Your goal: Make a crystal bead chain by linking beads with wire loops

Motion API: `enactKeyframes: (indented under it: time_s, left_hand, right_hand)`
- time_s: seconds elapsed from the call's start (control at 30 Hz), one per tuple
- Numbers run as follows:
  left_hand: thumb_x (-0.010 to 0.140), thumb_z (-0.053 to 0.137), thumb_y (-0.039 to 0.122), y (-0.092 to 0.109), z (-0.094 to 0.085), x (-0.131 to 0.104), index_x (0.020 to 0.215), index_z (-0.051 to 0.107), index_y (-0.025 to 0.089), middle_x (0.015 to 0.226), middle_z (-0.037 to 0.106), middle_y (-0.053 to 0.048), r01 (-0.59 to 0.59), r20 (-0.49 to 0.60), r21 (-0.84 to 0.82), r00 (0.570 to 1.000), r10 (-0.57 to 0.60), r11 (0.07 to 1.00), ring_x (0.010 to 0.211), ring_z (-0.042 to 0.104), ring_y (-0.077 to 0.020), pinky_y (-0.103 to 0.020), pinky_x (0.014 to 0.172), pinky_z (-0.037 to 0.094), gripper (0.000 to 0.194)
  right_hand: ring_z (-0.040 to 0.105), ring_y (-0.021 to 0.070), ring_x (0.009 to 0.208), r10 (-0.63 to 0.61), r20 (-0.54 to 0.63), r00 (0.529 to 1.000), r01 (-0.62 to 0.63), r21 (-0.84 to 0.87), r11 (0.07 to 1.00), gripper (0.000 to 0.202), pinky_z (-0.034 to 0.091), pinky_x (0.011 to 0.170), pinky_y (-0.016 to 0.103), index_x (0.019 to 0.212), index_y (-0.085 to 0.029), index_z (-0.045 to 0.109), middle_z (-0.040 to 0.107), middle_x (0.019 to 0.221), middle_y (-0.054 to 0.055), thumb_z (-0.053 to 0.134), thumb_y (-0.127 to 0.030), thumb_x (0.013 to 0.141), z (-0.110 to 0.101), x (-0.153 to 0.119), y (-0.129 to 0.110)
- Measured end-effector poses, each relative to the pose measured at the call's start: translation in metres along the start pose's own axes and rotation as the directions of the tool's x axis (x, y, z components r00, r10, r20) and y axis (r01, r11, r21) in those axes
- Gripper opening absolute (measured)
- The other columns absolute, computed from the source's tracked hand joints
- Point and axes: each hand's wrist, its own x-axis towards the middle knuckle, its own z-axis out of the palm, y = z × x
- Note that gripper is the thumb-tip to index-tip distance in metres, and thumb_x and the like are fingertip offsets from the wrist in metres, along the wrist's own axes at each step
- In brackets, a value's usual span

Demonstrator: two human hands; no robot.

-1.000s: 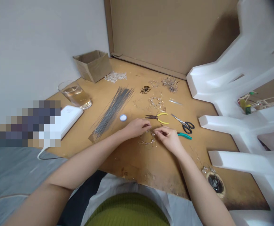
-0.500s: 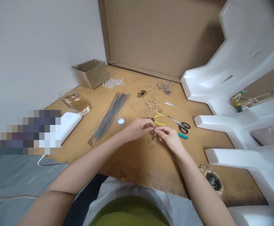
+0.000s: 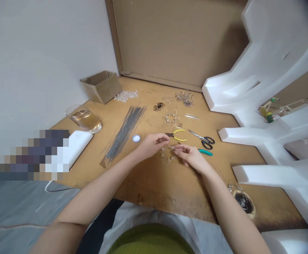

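A small ring of wire with clear beads hangs between my hands over the table. My left hand pinches at its upper left, where a thin wire end shows by the fingertips. My right hand has its fingers closed on the ring's upper right side, near a bead. Just beyond my fingers lie yellow-handled pliers. Black-handled scissors and a teal-handled tool are to the right of them. Farther back rests another beaded wire ring.
A bundle of grey wires and a round white-blue lid lie left. Behind are a cardboard box, clear beads and black loops. A glass of liquid and white power bank stand far left.
My hands have moved slightly apart, opening a gap between the fingertips. More of the beaded ring shows between them. The view has shifted a little.
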Motion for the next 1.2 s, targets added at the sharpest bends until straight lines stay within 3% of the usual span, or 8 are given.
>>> enactKeyframes:
  time_s: [0.1,0.33,0.53,0.67,0.9,1.2]
  left_hand:
    - [0.08,0.054,0.036,-0.004,0.0,0.001,0.088,0.063,0.016,0.074,0.064,-0.001,0.013,-0.027,-0.009,1.0,-0.013,1.0,0.065,0.054,-0.0101,-0.021,0.06,0.042,0.023]
    - [0.083,0.052,0.033,0.004,0.0,-0.003,0.091,0.063,0.017,0.083,0.069,-0.003,-0.029,-0.013,0.086,0.999,0.03,0.996,0.069,0.059,-0.011,-0.021,0.063,0.045,0.021]
    - [0.088,0.046,0.026,0.009,0.002,-0.006,0.096,0.067,0.021,0.093,0.071,-0.002,-0.251,0.059,0.27,0.968,0.245,0.93,0.08,0.063,-0.0113,-0.021,0.073,0.045,0.023]
    - [0.088,0.047,0.024,0.007,0.002,-0.006,0.096,0.068,0.021,0.088,0.071,-0.002,-0.336,0.079,0.395,0.94,0.333,0.855,0.079,0.064,-0.0118,-0.021,0.069,0.045,0.023]
    - [0.088,0.047,0.023,0.002,0.001,-0.005,0.097,0.068,0.021,0.086,0.069,-0.002,-0.311,0.017,0.44,0.941,0.338,0.843,0.077,0.063,-0.0113,-0.021,0.069,0.045,0.023]
    - [0.087,0.047,0.023,0.005,0.002,-0.006,0.093,0.066,0.02,0.087,0.069,-0.002,-0.282,0.022,0.392,0.955,0.297,0.876,0.076,0.062,-0.0109,-0.021,0.069,0.044,0.02]
  right_hand:
    - [0.035,0.0014,0.033,0.009,0.055,0.998,-0.009,0.007,1.0,0.036,0.029,0.038,0.021,0.092,-0.015,0.062,0.069,0.082,0.004,0.064,-0.044,0.07,0.0,0.0,0.004]
    - [0.038,0.0023,0.034,-0.043,0.017,0.999,0.043,-0.028,0.999,0.033,0.029,0.037,0.02,0.084,-0.016,0.06,0.067,0.077,0.002,0.06,-0.047,0.073,0.002,0.002,0.004]
    - [0.04,0.0028,0.033,-0.072,0.009,0.997,0.073,-0.073,0.995,0.028,0.031,0.036,0.019,0.084,-0.017,0.06,0.066,0.072,0.001,0.057,-0.043,0.076,0.004,0.001,0.007]
    - [0.046,0.0038,0.035,-0.074,0.008,0.997,0.075,-0.084,0.994,0.022,0.035,0.038,0.019,0.085,-0.017,0.062,0.067,0.075,0.002,0.057,-0.037,0.077,0.004,0.002,0.009]
    - [0.054,0.0065,0.041,-0.016,0.03,0.999,0.013,0.098,0.995,0.028,0.036,0.037,0.018,0.099,-0.017,0.057,0.07,0.079,0.002,0.057,-0.028,0.073,0.003,0.003,0.005]
    - [0.055,0.0062,0.042,-0.01,0.017,1.0,0.008,0.155,0.988,0.024,0.038,0.038,0.018,0.083,-0.016,0.058,0.07,0.078,0.003,0.063,-0.037,0.072,0.0,0.005,0.005]
